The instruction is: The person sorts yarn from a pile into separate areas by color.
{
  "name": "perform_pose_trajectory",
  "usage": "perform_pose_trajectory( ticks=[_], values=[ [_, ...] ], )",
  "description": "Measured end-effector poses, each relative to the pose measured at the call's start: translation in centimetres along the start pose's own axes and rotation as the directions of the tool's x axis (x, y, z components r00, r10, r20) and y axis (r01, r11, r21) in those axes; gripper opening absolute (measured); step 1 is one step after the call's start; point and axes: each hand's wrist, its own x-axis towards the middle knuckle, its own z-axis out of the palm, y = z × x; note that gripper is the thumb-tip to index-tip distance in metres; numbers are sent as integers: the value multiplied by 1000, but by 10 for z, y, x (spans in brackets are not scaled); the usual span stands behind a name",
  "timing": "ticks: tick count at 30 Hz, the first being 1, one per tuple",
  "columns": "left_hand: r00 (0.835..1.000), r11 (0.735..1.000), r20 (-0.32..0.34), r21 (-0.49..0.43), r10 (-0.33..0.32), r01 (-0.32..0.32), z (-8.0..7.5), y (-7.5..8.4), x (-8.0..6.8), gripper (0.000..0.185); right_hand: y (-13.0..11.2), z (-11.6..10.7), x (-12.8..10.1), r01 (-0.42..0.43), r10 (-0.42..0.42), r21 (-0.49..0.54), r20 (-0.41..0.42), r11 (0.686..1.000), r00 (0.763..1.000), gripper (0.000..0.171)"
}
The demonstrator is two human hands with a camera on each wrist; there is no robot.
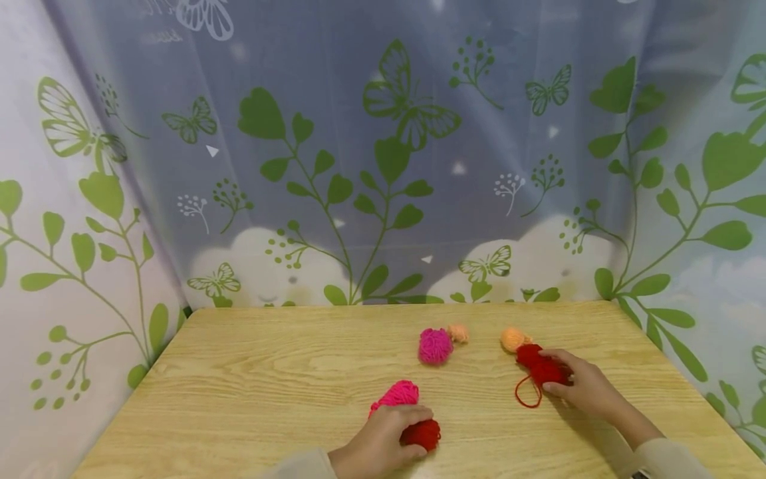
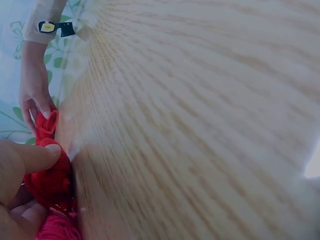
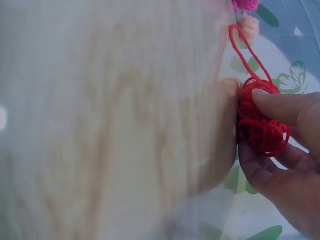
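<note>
From the head camera, a pale wooden table (image 1: 251,386) stands before a curtain printed with green leaves and butterflies (image 1: 383,153). The left hand (image 1: 383,442) curls its fingers round a dark red ball of yarn (image 1: 422,434) near the front edge, with a bright pink ball of yarn (image 1: 396,394) touching it just behind. The right hand (image 1: 583,386) grips a loose red bundle of yarn (image 1: 540,367) — one strand loops out onto the table. A small orange ball of yarn (image 1: 512,338) lies just beside that bundle; a magenta ball of yarn (image 1: 435,346) and a small peach ball of yarn (image 1: 458,333) sit together further left.

The left wrist camera shows the thumb pressed over the dark red ball (image 2: 50,182) (pink yarn below it).

The right wrist camera shows thumb and fingers (image 3: 280,107) pinching the red bundle (image 3: 260,125), its loop trailing away.
</note>
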Motion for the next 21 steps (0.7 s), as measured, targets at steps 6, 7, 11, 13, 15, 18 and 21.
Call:
perform_pose_trajectory(
  ticks=[6, 7, 11, 13, 15, 18, 21],
  values=[
    [1000, 1000, -2, 3, -3, 3, 0, 1, 0, 45, 1, 0, 1, -94, 94, 23, -29, 995, 995, 58],
    [1000, 1000, -4, 5, 0, 0, 0, 1, 0, 45, 0, 0, 1, -106, 107, 21, -34, 994, 994, 57],
    [1000, 1000, -3, 6, 7, -7, 1, 1, 1, 44, 0, -1, 2, -129, 129, -2, -48, 992, 991, 53],
    [1000, 1000, -2, 2, 7, -7, 1, 1, 1, 44, -1, -2, 2, -133, 132, -15, -50, 991, 990, 50],
    [1000, 1000, 1, -3, 2, -2, 2, 1, 1, 43, -1, -2, 2, -136, 135, -26, -48, 990, 990, 49],
    [1000, 1000, 5, -9, -11, 11, 2, 1, 1, 43, 0, -3, 3, -148, 146, -31, -48, 989, 988, 47],
    [1000, 1000, 13, -15, -27, 27, 2, 2, 1, 44, 1, -3, 3, -162, 161, -24, -44, 986, 986, 47]
  ],
)
